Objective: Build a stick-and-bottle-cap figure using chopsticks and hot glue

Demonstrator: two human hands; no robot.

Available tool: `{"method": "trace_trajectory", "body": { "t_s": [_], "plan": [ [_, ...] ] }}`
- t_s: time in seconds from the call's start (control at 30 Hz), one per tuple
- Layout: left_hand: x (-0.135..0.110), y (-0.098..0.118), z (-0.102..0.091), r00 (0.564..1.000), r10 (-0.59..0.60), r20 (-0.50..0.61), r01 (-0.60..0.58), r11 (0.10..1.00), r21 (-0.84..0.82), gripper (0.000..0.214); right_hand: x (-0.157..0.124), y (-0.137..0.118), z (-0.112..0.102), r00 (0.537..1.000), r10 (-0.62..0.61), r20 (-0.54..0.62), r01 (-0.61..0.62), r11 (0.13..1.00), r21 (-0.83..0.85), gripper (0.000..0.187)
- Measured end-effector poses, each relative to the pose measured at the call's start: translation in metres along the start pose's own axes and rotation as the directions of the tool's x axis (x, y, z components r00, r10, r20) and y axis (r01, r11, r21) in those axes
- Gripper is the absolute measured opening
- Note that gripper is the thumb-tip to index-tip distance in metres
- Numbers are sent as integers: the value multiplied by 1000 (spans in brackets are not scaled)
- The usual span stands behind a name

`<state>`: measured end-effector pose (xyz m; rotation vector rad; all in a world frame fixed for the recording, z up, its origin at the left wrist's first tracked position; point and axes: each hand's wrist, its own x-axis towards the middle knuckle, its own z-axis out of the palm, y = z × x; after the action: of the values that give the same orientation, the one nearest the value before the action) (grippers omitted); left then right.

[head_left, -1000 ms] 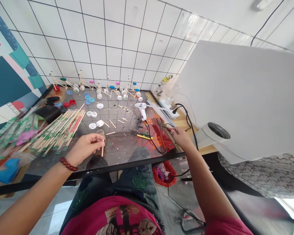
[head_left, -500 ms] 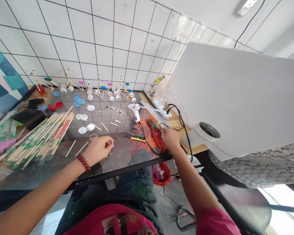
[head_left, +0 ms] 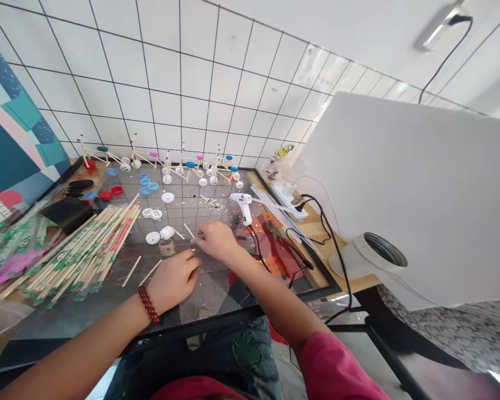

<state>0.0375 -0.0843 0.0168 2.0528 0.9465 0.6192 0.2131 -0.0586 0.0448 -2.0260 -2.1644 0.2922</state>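
My left hand (head_left: 175, 282), with a red bead bracelet (head_left: 148, 304) at its wrist, is closed over the front of the table. A short piece of wooden stick (head_left: 193, 250) pokes out at its fingertips. Just beyond, my right hand (head_left: 217, 240) reaches across with fingers pinched, their tips at the lower end of a thin stick piece (head_left: 188, 230). What lies between those fingers is hidden. A roll of tape (head_left: 166, 247) and a white cap (head_left: 153, 238) sit left of the fingertips. Two longer sticks (head_left: 132, 270) lie beside my left hand.
A white glue gun (head_left: 245, 209) stands behind my right hand, its cord trailing forward. Red-handled pliers (head_left: 289, 244) lie on the right. Wrapped chopsticks (head_left: 83, 244) pile up at left. Small stick models with cap wheels (head_left: 190, 165) line the back edge. A power strip (head_left: 289, 201) is at right.
My right hand has left the pliers at the right and come across to the left hand. My left hand stays near its place, still holding the stick piece. The view has tilted slightly.
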Motion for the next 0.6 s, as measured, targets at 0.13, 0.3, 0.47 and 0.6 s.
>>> {"method": "trace_trajectory", "body": {
  "t_s": [0.13, 0.3, 0.47, 0.6],
  "plan": [
    [-2, 6, -9, 988, 49, -147, -54, 998, -33, 9, 7, 8, 8, 1000, 27, 13, -28, 998, 64, 18],
    [10, 13, -44, 839, -102, -535, -46, 966, -255, 18, -5, 25, 8, 990, -95, -101, 117, 964, 239, 17],
    [19, 0, -60, 870, -314, -380, 188, 924, -333, 11, -16, 24, 8, 926, -246, -287, 325, 906, 271, 17],
    [24, -4, -57, 846, -398, -354, 150, 816, -559, 23, -14, 21, 15, 914, -38, -404, 293, 751, 592, 24]
  ]
}}
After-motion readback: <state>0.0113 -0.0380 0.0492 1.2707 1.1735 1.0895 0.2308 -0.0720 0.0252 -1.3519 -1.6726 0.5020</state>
